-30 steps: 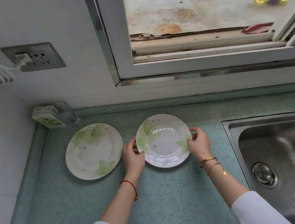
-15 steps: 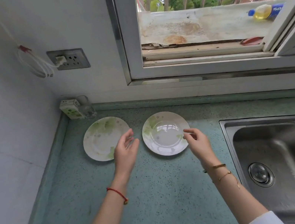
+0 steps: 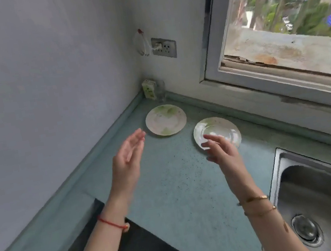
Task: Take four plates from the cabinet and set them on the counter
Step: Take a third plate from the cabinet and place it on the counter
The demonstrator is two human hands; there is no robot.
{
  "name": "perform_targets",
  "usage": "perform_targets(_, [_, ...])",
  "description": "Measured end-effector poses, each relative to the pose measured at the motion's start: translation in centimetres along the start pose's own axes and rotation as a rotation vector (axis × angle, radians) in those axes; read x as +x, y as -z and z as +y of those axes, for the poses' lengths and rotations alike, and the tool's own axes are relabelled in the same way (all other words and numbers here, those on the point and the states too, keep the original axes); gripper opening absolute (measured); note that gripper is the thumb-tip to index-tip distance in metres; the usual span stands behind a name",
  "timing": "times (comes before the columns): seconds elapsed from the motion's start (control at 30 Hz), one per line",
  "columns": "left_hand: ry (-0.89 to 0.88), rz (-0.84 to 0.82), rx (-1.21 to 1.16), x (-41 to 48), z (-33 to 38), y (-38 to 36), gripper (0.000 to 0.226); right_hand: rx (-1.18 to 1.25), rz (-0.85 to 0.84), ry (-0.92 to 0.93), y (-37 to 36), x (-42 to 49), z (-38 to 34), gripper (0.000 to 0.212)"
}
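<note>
Above the counter (image 3: pixel 171 190), left hand (image 3: pixel 126 162) and right hand (image 3: pixel 222 150), fingers loosely spread, empty; two plates (image 3: pixel 165 119) below.

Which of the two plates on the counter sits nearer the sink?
The shiny white green-leaf plate partly behind the right hand; the matte green-leaf plate lies farther off, toward the wall corner.

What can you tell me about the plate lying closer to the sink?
The plate nearer the sink is round and white, glossy like glazed ceramic, with pale green leaf prints near its rim and a shallow well that reflects the window light. It lies flat and empty on the speckled blue-green counter, apart from the other plate. The right hand, open, overlaps its near edge in this view; whether it touches is unclear.
</note>
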State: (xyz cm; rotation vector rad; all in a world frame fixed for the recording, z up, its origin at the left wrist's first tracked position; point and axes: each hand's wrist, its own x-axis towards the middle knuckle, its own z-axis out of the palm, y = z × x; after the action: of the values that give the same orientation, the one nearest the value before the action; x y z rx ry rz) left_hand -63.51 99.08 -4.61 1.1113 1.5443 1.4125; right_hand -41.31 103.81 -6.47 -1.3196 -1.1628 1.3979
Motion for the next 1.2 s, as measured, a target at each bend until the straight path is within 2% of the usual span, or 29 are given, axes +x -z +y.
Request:
perform_targets(0.27, [-0.007,0.446,-0.096,-17.6,1.5,3.8,0.033,-0.070,-0.396,0.047,-2.0,-10.1,0.4,0.028])
perform_targets(0.6, [0.055,1.103,-0.090,-42.7,2.2,8.9,0.034,-0.107,-0.974,0.009,-10.3,-25.6,2.3,0.026])
perform_targets(0.87, [0.038,1.553,-0.060,-62.5,2.8,9.9,0.029,-0.192,-1.394,0.033,-15.4,-43.6,4.0,0.023])
perform_targets(1.07, [0.013,1.807,-0.073,-78.0,3.3,10.0,0.023,-0.234,-1.600,0.023,-16.9,-60.3,7.2,0.023])
perform_targets(1.2, [0.043,1.936,-0.042,-88.3,3.7,10.2,0.033,-0.228,-1.715,0.041,-16.7,-71.3,9.3,0.024])
